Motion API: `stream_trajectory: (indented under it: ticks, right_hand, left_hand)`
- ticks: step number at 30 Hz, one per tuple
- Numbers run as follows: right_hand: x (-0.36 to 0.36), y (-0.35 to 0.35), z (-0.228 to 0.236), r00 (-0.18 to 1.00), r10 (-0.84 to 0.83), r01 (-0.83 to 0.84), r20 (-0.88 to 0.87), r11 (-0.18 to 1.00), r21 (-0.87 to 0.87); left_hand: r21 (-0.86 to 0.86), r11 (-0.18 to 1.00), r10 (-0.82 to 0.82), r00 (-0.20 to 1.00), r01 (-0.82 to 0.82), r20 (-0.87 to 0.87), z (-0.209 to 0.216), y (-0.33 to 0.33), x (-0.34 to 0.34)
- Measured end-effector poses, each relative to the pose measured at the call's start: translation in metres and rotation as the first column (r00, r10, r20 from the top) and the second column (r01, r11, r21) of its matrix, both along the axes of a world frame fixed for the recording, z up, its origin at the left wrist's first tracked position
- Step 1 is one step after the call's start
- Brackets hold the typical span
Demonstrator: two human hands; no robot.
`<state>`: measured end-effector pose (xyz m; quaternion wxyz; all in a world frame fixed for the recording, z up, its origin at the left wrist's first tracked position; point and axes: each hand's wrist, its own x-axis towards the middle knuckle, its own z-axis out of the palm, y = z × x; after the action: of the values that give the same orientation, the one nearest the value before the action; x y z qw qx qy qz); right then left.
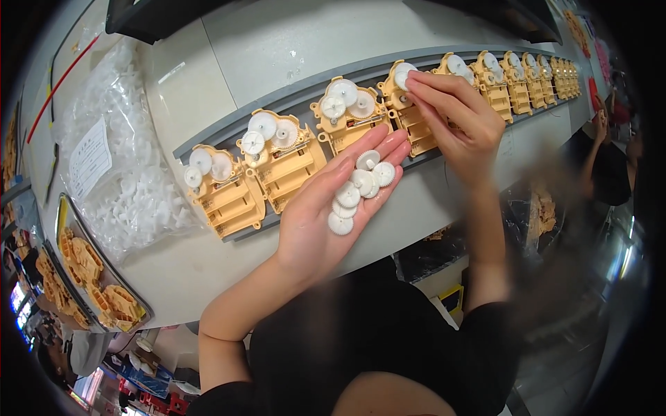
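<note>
On the upturned palm of my left hand [312,215] lie several small white plastic gears [347,195], its fingers stretched out and slightly cupped under them. Fingertips of my right hand [458,118] are pinched together at a white gear [403,76] on a yellow plastic housing [415,132], partly covered by that hand. Beside it, a yellow housing [357,132] carries several white gears at its upper end. Farther left are two more geared housings, one [295,170] partly behind my left hand and another [232,202] at the row's end.
The housings stand in a long grey rail [236,121], which runs on to the far right with several more housings [520,83]. A clear bag of white parts [128,173] lies left. Below it sits a tray [143,305] of yellow parts. A person [603,163] is at far right.
</note>
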<state>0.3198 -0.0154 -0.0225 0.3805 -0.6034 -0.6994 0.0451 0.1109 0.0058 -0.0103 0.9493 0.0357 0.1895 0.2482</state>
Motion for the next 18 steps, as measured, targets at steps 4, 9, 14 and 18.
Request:
stream_trajectory:
  ticks: [4, 9, 14, 18]
  right_hand:
    - [0.001, 0.001, 0.003, 0.998, 0.045, -0.045, 0.041, 0.999, -0.001]
    - [0.003, 0.004, 0.008, 0.990, 0.095, -0.091, 0.101, 0.995, -0.037]
    - [0.010, 0.015, 0.015, 0.974, 0.157, -0.148, 0.165, 0.987, -0.065]
    - [0.014, 0.024, 0.027, 0.982, 0.149, -0.135, 0.116, 0.984, -0.119]
  left_hand:
    - [-0.004, 1.000, 0.005, 1.000, -0.005, -0.001, 0.000, -0.001, 0.001]
    - [0.000, 1.000, 0.009, 1.000, -0.009, 0.002, 0.000, -0.002, 0.001]
    - [-0.016, 1.000, 0.016, 1.000, -0.016, 0.007, -0.001, -0.003, 0.000]
    - [-0.015, 1.000, 0.014, 1.000, -0.014, 0.025, -0.001, -0.005, 0.002]
